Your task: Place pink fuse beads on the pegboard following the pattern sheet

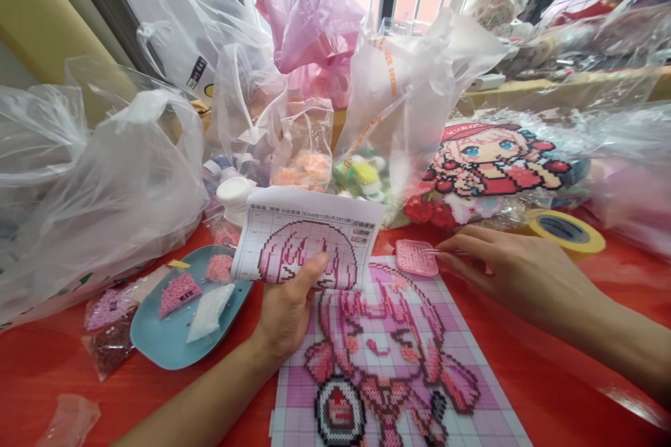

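My left hand [288, 311] grips a folded printed pattern sheet [314, 223], thumb on top, above the far left part of the pegboard [472, 335]. On the board lies a fuse-bead figure [380, 349] in pinks and dark outlines, its upper left partly hidden by the sheet. My right hand [503, 265] holds thin tweezers [443, 253] between closed fingers. Their tips are over a small pink bead tray [409, 260], at the board's far edge; whether they pinch a bead is too small to tell.
Left of the board, a blue plate [157, 339] carries small bead bags. More bead bags [112, 328] lie beside it. Plastic bags [131, 167] crowd the back. At the right are yellow tape [581, 244] and a wrapped finished bead picture [493, 160]. The tabletop [550, 363] is red.
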Available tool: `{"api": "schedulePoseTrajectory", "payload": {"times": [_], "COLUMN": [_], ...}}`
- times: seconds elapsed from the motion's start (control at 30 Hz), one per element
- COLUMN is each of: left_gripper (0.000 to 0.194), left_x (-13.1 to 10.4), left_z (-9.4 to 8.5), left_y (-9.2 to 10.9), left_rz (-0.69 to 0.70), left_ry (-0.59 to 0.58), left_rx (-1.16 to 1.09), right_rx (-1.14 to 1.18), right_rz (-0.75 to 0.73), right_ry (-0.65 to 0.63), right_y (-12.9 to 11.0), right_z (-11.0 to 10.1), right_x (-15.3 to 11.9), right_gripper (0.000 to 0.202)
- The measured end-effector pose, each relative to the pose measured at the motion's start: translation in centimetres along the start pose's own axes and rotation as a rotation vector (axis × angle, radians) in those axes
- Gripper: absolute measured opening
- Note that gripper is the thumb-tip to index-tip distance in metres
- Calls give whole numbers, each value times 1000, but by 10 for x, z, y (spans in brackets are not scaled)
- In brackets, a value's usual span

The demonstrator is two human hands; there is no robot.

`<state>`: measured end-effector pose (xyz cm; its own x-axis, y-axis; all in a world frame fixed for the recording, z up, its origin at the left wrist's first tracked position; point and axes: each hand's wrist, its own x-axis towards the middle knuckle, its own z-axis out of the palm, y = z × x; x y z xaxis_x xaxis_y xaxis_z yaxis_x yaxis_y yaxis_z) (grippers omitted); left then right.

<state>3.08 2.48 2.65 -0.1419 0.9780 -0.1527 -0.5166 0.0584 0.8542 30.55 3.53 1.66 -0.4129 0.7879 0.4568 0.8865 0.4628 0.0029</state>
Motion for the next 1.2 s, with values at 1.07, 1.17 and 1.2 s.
{"api": "schedulePoseTrajectory", "payload": {"times": [1.07,1.17,1.2], "left_gripper": [58,62,63], "left_x": [1,1,1], "left_z": [3,3,3], "left_y": [2,3,3], "left_rz": [-22,-19,-16], "left_ry": [63,93,97], "left_rx": [-1,-3,-5], "right_rx": [240,247,251], "right_rz": [-30,-32,-31], "right_ry": [236,270,280], "right_y": [-47,-49,-50], "right_z": [13,15,15], "right_x": [-7,-8,-7], "right_gripper": [11,11,11]}}
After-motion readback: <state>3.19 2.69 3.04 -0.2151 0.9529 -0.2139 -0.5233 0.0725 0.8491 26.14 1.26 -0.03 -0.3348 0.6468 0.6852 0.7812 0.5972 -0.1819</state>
